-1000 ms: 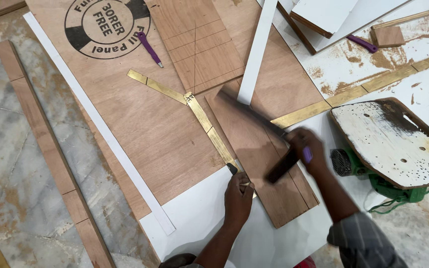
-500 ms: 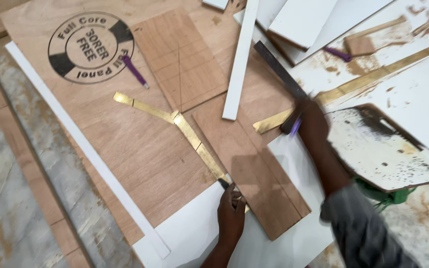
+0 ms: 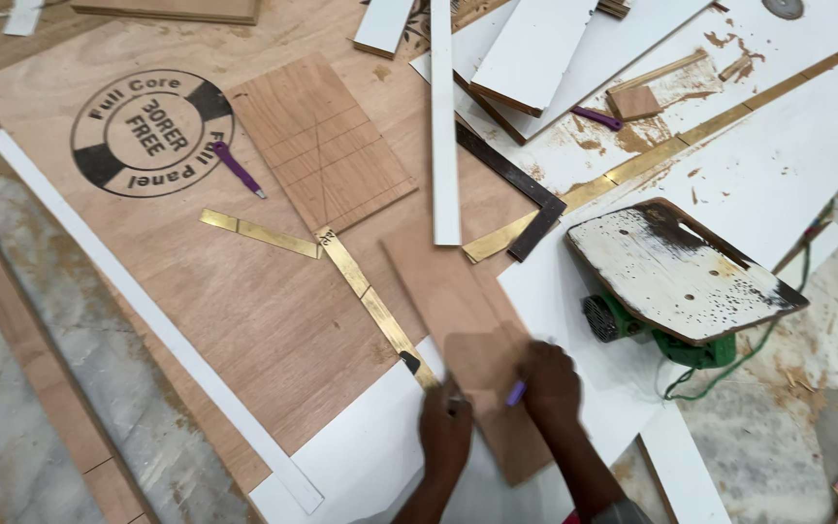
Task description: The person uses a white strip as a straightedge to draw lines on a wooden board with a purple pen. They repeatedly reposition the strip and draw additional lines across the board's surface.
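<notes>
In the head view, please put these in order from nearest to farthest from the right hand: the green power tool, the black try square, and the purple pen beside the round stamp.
From the right hand:
1. Green power tool, just up and right of it, on the white sheet.
2. Black try square, farther up, near the middle.
3. Purple pen, far up-left on the big plywood sheet.
</notes>
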